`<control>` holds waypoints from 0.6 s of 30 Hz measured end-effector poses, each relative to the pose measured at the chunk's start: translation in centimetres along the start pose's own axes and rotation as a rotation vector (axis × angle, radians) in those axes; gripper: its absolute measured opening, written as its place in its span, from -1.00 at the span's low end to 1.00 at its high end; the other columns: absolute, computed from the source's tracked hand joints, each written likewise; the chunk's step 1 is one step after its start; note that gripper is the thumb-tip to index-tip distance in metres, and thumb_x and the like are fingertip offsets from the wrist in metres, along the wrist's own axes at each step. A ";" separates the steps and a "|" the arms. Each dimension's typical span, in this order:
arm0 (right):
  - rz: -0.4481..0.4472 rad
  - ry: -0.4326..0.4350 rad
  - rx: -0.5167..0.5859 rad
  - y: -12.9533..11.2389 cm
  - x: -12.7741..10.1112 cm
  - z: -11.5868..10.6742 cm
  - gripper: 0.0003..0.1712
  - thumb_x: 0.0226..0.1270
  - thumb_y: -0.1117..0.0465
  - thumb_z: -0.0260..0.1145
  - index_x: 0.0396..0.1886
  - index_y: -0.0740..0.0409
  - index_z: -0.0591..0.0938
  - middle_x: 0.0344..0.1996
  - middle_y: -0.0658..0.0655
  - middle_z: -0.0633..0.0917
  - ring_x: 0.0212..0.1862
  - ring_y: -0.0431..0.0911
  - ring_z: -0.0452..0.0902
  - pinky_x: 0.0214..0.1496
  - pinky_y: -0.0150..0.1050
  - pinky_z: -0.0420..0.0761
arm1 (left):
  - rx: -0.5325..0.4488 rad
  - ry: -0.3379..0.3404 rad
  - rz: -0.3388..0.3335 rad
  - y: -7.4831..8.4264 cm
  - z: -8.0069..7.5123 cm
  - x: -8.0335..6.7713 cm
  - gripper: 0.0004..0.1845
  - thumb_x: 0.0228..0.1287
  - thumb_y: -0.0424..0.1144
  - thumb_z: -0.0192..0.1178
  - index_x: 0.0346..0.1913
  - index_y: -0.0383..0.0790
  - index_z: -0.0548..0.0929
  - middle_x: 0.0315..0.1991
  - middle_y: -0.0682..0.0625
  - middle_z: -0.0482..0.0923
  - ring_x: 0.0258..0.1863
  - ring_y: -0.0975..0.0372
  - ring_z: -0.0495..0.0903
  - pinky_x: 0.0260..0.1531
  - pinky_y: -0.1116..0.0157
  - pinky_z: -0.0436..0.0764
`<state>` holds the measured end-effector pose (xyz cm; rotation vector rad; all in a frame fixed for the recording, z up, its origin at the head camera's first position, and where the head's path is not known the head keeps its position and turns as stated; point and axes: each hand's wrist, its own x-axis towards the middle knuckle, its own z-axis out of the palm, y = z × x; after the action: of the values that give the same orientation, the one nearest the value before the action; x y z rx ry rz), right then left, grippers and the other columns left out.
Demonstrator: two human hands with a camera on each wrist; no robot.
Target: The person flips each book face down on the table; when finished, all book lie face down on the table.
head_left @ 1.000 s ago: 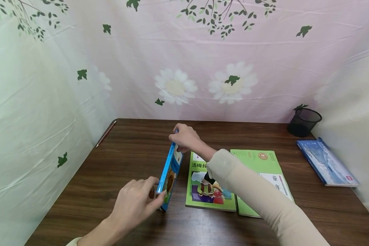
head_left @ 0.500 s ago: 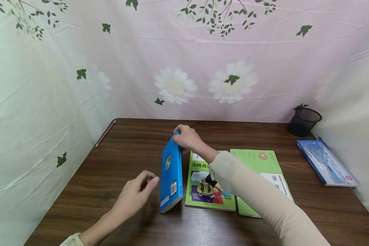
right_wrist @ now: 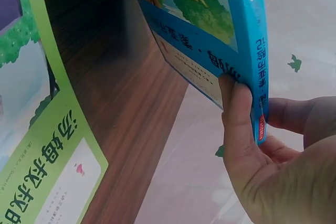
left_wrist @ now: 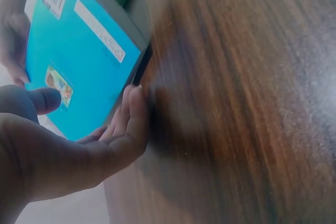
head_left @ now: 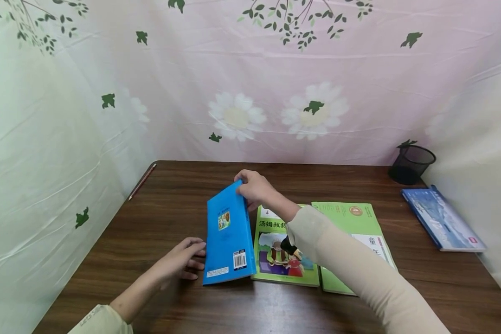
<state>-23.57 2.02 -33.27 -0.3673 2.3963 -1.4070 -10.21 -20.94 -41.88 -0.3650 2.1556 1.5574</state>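
A blue book [head_left: 228, 236] lies back cover up, barcode toward me, slanting low over the brown table [head_left: 171, 204]. My right hand [head_left: 251, 188] pinches its far corner by the spine; in the right wrist view the thumb and fingers [right_wrist: 239, 124] clamp the blue book [right_wrist: 210, 19], whose front cover faces down with a gap beneath it. My left hand [head_left: 185, 260] rests on the table beside the book's left edge. In the left wrist view its straight fingers [left_wrist: 128, 121] touch that edge of the blue book [left_wrist: 79, 66].
Two green books [head_left: 281, 262] [head_left: 359, 222] lie side by side right of the blue one. Another blue book [head_left: 442, 220] and a black mesh cup [head_left: 411, 163] sit at the far right. A pencil [head_left: 142, 182] lies at the back left corner. Flowered cloth walls surround the table.
The blue book stood on its edge and has tipped over to the left, back cover now up. My left hand let go of its near corner and sank to the table.
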 end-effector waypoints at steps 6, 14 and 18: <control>-0.008 -0.024 0.071 -0.3 -0.1 -0.4 -0.58 0.48 0.28 0.19 0.29 0.11 0.46 0.22 0.30 0.53 -0.07 0.25 0.70 -0.37 -0.04 0.77 | -0.070 -0.134 -0.055 0.0 -1.0 0.4 -0.32 0.54 0.12 -0.06 0.48 -0.26 0.16 0.25 -0.29 0.44 -0.10 0.07 0.66 -0.19 0.07 0.73; -0.008 -0.058 0.121 -0.7 -0.3 -0.6 -0.57 0.49 0.27 0.18 0.30 0.10 0.44 0.20 0.28 0.53 -0.11 0.21 0.72 -0.33 -0.04 0.77 | -0.110 -0.250 -0.095 -0.2 -1.7 0.4 -0.29 0.52 0.17 -0.07 0.47 -0.29 0.20 0.20 -0.21 0.53 -0.03 0.08 0.65 -0.17 0.16 0.68; 0.002 -0.077 0.139 -0.7 -0.2 -0.7 -0.55 0.50 0.26 0.18 0.33 0.11 0.42 0.19 0.28 0.53 -0.15 0.17 0.73 -0.30 -0.04 0.77 | -0.120 -0.269 -0.113 -0.3 -1.8 0.3 -0.36 0.50 0.15 -0.05 0.36 -0.30 0.32 0.11 -0.16 0.57 -0.04 0.08 0.62 -0.20 0.22 0.63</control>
<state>-23.64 2.34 -32.32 -0.3767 2.2222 -1.5203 -10.72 -22.71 -41.84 -0.2911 1.8130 1.5775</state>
